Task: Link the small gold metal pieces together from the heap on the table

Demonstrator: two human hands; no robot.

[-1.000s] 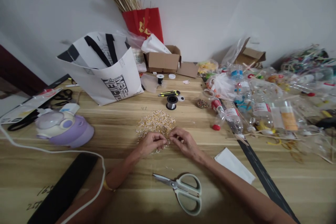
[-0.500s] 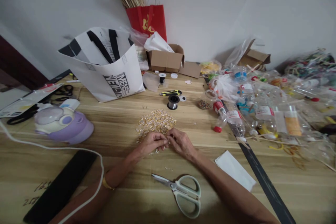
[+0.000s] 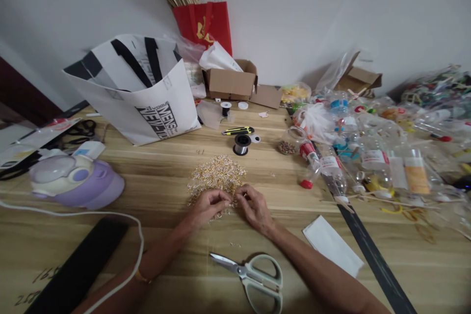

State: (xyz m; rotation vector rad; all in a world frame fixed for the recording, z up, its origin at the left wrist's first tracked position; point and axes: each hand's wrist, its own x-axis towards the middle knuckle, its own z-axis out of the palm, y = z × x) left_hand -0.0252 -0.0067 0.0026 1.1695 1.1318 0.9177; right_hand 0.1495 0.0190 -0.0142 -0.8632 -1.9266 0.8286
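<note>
A heap of small gold and silver metal pieces point(image 3: 217, 171) lies on the wooden table. At its near edge my left hand point(image 3: 212, 203) is closed in a pinch, thumb against fingers. Just to the right, my right hand point(image 3: 253, 204) pinches too, its fingertips close to those of the left. Whatever sits between the fingertips is too small to make out. Below the hands lies a short row of tiny metal bits point(image 3: 235, 245). Scissors with pale green handles point(image 3: 241, 271) rest nearer to me, blades pointing left and slightly parted.
Behind the heap stand a wire spool point(image 3: 242, 144) and a yellow-black utility knife point(image 3: 238, 130). Plastic bottles point(image 3: 373, 159) crowd the right. A white bag point(image 3: 147, 103) and a purple device point(image 3: 81, 181) stand left; a white cable point(image 3: 142, 240) crosses my left forearm. Folded paper point(image 3: 333, 245) lies right.
The view has shifted slightly, so things on the left sit further left. My hands keep pinching at the heap's near edge, their fingertips now a little further apart.
</note>
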